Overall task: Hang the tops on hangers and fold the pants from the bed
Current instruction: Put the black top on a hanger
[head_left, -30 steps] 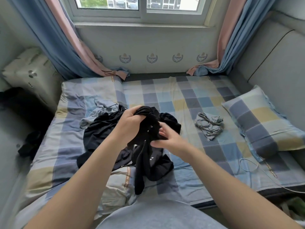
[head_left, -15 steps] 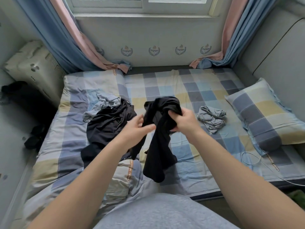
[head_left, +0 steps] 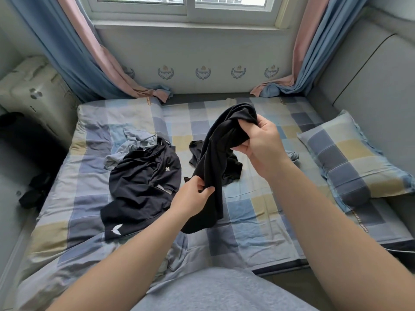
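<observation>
A black garment [head_left: 214,158] hangs in the air above the checked bed [head_left: 253,205]. My right hand [head_left: 261,142] grips its bunched upper end, and my left hand [head_left: 193,198] pinches the cloth lower down. The garment's lower end trails to the sheet. Left of it a second black garment [head_left: 139,187] with small white logos lies crumpled on the bed. A light blue-grey garment [head_left: 130,145] lies partly under that one. Another grey garment [head_left: 294,156] peeks out behind my right wrist, mostly hidden.
A checked pillow [head_left: 350,158] lies at the right by the grey padded wall. Blue and pink curtains [head_left: 94,63] hang at both sides of the window. A pale appliance [head_left: 31,90] and dark items stand left of the bed. A thin white cable [head_left: 404,251] runs off the right edge.
My right hand has lifted the black garment's top up and right, away from the pile. My left hand slid down the cloth and now pinches it lower.
</observation>
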